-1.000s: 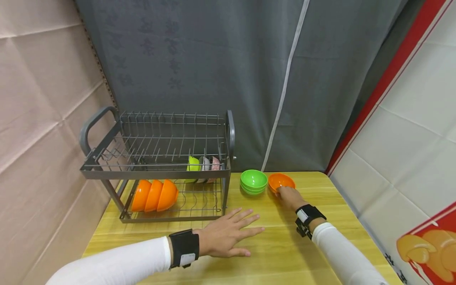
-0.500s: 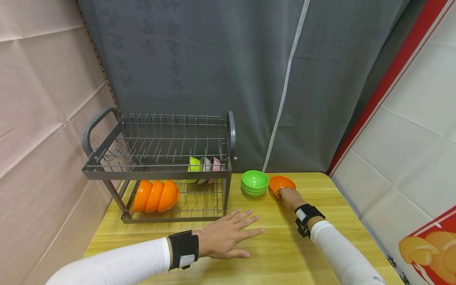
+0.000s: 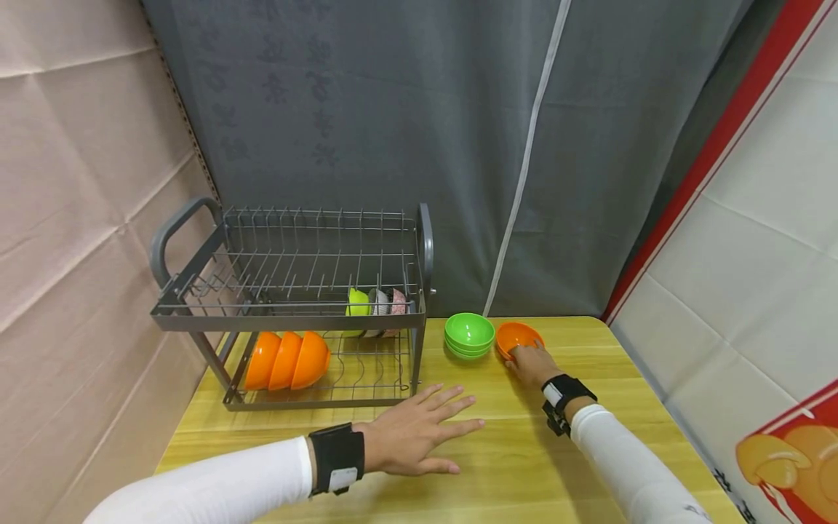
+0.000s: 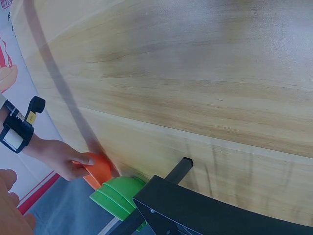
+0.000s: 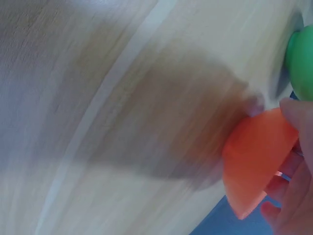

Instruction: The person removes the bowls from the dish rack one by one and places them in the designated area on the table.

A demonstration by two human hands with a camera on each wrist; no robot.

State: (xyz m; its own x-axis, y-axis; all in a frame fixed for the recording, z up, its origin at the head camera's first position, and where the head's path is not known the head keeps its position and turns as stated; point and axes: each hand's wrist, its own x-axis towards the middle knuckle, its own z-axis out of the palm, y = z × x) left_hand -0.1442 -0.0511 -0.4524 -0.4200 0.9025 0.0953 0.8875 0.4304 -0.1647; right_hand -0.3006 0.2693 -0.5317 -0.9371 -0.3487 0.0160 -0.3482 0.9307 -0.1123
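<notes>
My right hand point(image 3: 532, 364) pinches the near rim of an orange bowl point(image 3: 516, 335) at the back right of the table. In the right wrist view the thumb lies outside the orange bowl point(image 5: 257, 156) and the fingers reach inside it. A stack of green bowls point(image 3: 468, 333) stands just left of it, also visible in the left wrist view as nested green bowls point(image 4: 117, 196). My left hand point(image 3: 419, 433) is spread with straight fingers over the front middle of the table, holding nothing. Its fingers point(image 4: 11, 196) show at the edge of the left wrist view.
A grey two-tier dish rack point(image 3: 288, 322) stands at the left. Several nested orange bowls point(image 3: 286, 362) lie on their sides in its lower tier. Light green, grey and pink bowls point(image 3: 376, 309) sit at the rack's right end. A grey curtain point(image 3: 366, 109) hangs behind the table point(image 3: 511, 473).
My right hand's fingers have shifted slightly at the orange bowl's rim. The left hand, the green stack and the rack stay where they were.
</notes>
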